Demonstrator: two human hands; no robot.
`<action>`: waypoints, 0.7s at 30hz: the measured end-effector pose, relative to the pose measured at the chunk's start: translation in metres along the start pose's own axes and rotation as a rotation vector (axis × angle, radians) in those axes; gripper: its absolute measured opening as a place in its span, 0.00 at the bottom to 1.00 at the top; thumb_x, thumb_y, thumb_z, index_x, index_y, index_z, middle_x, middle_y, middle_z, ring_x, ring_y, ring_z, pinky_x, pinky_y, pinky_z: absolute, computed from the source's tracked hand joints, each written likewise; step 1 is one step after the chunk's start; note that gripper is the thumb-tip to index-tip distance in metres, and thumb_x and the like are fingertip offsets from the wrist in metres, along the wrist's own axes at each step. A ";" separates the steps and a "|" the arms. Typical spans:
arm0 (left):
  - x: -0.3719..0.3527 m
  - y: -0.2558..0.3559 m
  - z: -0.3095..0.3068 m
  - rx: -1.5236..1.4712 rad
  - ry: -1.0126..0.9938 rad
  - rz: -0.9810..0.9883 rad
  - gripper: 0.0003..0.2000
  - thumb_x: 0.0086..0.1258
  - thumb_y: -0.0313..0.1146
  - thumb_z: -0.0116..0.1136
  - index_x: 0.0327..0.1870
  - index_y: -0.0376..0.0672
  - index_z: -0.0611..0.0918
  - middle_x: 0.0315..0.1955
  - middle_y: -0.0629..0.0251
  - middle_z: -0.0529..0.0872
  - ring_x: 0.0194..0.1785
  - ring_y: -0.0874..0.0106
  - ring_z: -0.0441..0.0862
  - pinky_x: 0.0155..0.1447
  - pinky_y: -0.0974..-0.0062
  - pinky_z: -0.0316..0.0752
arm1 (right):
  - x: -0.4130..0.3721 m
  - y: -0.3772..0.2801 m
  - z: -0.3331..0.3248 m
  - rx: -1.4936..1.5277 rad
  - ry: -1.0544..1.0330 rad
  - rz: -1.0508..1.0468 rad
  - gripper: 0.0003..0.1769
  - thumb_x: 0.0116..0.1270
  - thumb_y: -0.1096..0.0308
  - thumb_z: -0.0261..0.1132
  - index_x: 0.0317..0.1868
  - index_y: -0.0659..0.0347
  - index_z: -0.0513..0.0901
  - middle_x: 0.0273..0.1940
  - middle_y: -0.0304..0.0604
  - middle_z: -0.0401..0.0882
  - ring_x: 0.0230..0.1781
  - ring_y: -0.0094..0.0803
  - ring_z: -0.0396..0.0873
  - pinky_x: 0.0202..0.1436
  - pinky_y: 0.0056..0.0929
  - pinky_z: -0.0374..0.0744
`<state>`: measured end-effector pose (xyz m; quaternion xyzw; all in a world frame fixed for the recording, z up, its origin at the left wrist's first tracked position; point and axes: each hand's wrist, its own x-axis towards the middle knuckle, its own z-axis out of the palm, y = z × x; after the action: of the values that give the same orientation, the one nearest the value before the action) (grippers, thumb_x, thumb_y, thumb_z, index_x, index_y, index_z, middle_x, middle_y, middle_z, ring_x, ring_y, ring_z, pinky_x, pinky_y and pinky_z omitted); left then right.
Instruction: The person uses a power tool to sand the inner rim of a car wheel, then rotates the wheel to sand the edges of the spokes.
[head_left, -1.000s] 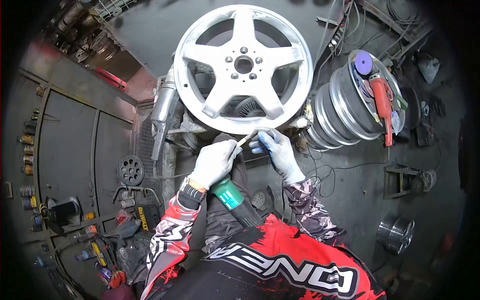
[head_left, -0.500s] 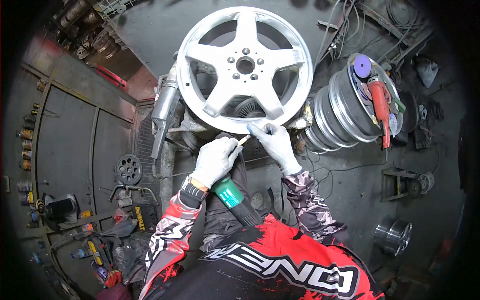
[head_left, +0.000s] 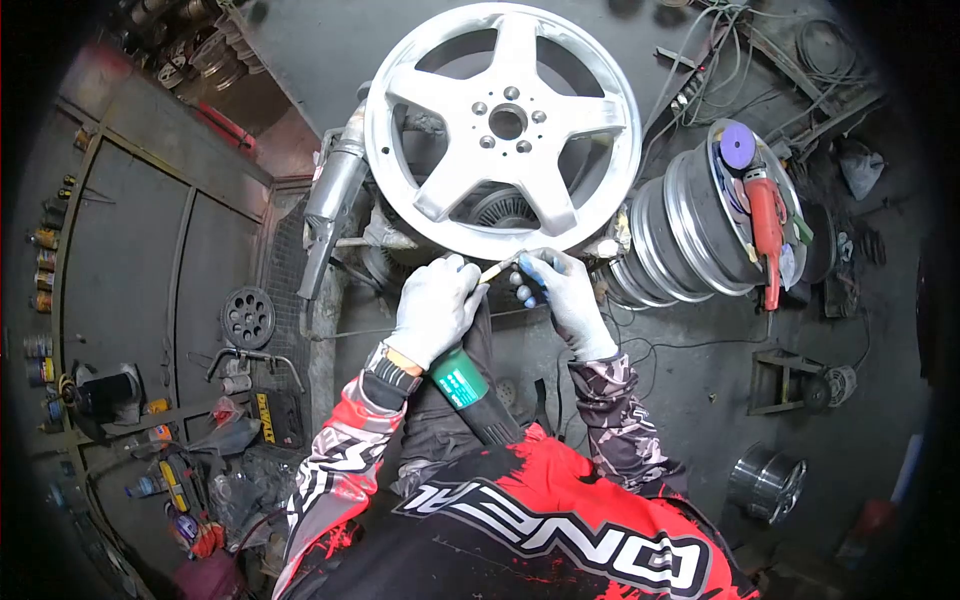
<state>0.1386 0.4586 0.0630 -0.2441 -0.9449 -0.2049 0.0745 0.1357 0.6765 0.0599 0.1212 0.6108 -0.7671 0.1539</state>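
Observation:
My left hand [head_left: 432, 312], in a pale work glove, is closed around the front of a green-bodied die grinder [head_left: 460, 382] with a black rear end. A thin pale shaft [head_left: 494, 271] points up and right from that hand. At the shaft's far end is my right hand [head_left: 572, 305], gloved, blue stains on its fingertips. Its thumb and fingers are pinched at the tip, which they partly hide. Just beyond both hands lies a silver five-spoke wheel rim [head_left: 515, 62], face up, its near edge close to my fingers.
At right, a red angle grinder [head_left: 765, 225] and a purple disc [head_left: 738, 146] lie on stacked rims [head_left: 690, 225]. A metal cylinder [head_left: 335, 185] stands left of the wheel. Another rim [head_left: 765, 482] and a cable [head_left: 690, 345] are on the floor.
The right fingers have curled in more around the shaft's tip. The wheel and surroundings sit slightly shifted as the view has moved. My left hand keeps its grip on the grinder.

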 end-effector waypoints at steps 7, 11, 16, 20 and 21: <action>0.000 -0.001 0.002 0.006 0.019 0.014 0.10 0.73 0.42 0.67 0.37 0.47 0.82 0.35 0.61 0.81 0.43 0.59 0.83 0.45 0.56 0.78 | -0.003 0.000 -0.003 0.044 -0.024 -0.012 0.12 0.82 0.63 0.65 0.51 0.65 0.87 0.36 0.35 0.87 0.29 0.17 0.79 0.33 0.18 0.77; 0.000 -0.001 0.001 0.013 0.022 0.015 0.11 0.73 0.43 0.67 0.37 0.47 0.82 0.36 0.61 0.81 0.43 0.59 0.83 0.46 0.56 0.78 | -0.001 -0.005 0.001 -0.014 0.035 0.033 0.16 0.81 0.57 0.67 0.48 0.64 0.88 0.33 0.34 0.86 0.25 0.18 0.78 0.29 0.20 0.75; 0.001 0.001 0.002 0.014 0.044 0.034 0.10 0.73 0.41 0.68 0.38 0.47 0.81 0.35 0.62 0.79 0.42 0.59 0.82 0.45 0.56 0.78 | 0.004 -0.012 0.010 -0.300 0.144 -0.032 0.19 0.78 0.54 0.71 0.39 0.65 0.88 0.26 0.35 0.83 0.21 0.18 0.76 0.26 0.22 0.74; 0.000 0.001 0.002 0.029 0.019 0.010 0.10 0.72 0.43 0.68 0.38 0.47 0.83 0.37 0.61 0.81 0.43 0.59 0.83 0.46 0.56 0.78 | 0.007 -0.007 0.009 -0.277 0.125 -0.082 0.18 0.77 0.56 0.71 0.39 0.65 0.88 0.27 0.34 0.83 0.22 0.17 0.76 0.26 0.20 0.74; 0.000 0.001 0.003 0.028 0.020 0.009 0.10 0.72 0.43 0.68 0.38 0.47 0.83 0.37 0.61 0.81 0.43 0.59 0.83 0.46 0.56 0.78 | 0.008 -0.003 0.008 -0.234 0.115 -0.079 0.17 0.78 0.56 0.71 0.40 0.64 0.89 0.28 0.33 0.83 0.23 0.16 0.76 0.27 0.19 0.73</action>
<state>0.1386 0.4603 0.0607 -0.2451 -0.9458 -0.1936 0.0885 0.1270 0.6690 0.0611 0.1224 0.7083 -0.6877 0.1014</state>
